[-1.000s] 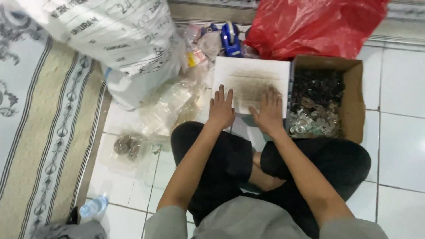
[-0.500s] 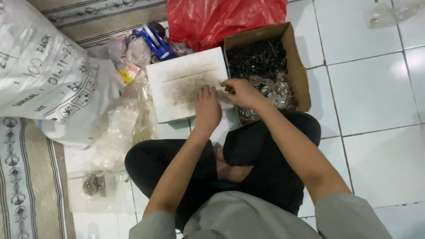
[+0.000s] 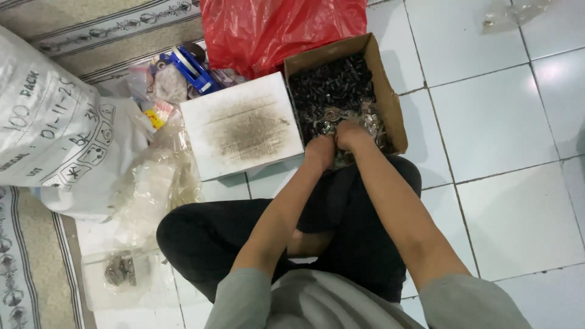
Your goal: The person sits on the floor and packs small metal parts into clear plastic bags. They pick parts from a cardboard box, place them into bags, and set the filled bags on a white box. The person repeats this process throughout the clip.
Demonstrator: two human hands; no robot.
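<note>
Both hands had left the white board and gone right into the cardboard box (image 3: 390, 103). The left hand (image 3: 320, 148) and right hand (image 3: 351, 132) were sunk side by side in the small metal parts (image 3: 332, 91) at the box's near end; whether the fingers were closed on any could not be told. The parts, dark at the far end and shinier near the hands, looked hard, loose and heavy in bulk, best scooped by the handful. Left of the box lay the stained white board (image 3: 241, 125). A clear tub (image 3: 122, 280) at near left held a few pieces; a red plastic bag (image 3: 274, 27) sat beyond.
</note>
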